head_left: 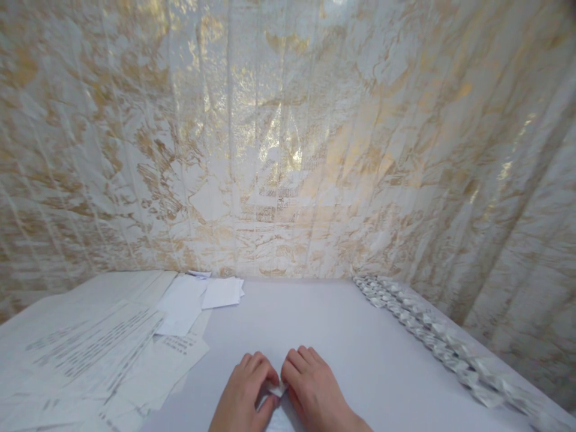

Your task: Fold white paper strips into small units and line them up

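Observation:
Low in the head view, a small piece of white paper [279, 417] lies between my two hands at the near edge of the picture. Its upper tip shows between the fingers, and the rest is partly covered or cut off. My left hand [248, 389] pinches it from the left, thumb and curled fingers close together. From the right, my right hand [314, 387] grips the same paper with bent fingers, its thumb mostly hidden. Both hands rest low over the white table [292, 318].
Printed sheets [103, 348] overlap across the left side. Blank white paper pieces [222, 292] lie at the back left. Long rows of folded paper pieces [432, 339] run along the right edge. A patterned gold-and-white curtain [279, 150] hangs behind the table.

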Demonstrator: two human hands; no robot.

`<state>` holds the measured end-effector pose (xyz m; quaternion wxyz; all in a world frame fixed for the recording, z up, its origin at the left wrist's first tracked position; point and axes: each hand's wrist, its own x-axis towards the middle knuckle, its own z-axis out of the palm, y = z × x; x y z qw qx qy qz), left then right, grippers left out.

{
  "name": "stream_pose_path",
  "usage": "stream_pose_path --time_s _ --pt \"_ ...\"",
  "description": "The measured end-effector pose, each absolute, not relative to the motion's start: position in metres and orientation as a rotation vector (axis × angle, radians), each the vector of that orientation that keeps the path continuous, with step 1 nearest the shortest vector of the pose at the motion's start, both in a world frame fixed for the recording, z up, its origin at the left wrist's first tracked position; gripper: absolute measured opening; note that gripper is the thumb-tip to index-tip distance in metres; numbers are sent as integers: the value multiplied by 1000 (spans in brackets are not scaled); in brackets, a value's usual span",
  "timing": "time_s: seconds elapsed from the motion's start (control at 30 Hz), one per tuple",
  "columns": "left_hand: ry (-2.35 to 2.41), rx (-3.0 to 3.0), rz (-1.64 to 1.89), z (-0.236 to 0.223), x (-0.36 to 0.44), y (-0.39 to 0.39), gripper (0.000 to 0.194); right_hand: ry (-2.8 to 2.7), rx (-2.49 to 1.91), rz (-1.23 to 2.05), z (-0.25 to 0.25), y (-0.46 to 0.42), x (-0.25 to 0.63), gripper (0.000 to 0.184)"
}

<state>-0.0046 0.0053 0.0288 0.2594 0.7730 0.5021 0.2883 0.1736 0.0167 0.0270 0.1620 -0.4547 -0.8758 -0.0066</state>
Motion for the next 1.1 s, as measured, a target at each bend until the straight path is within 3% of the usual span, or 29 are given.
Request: stream_pose_path --time_s 0.23,0.43,0.97,1.1 --pt "1501 2212 620 35 -7 6 3 -2350 -1340 333 36 8 179 25" --pt "1568 2216 605 41 -10 10 13 -2124 -1401 535 38 11 174 20" --pt "1635 2248 627 35 -7 10 9 -2056 -1456 529 37 13 163 20" --pt "1632 2223 635 35 -6 10 6 -2036 -1449 581 36 12 164 28"
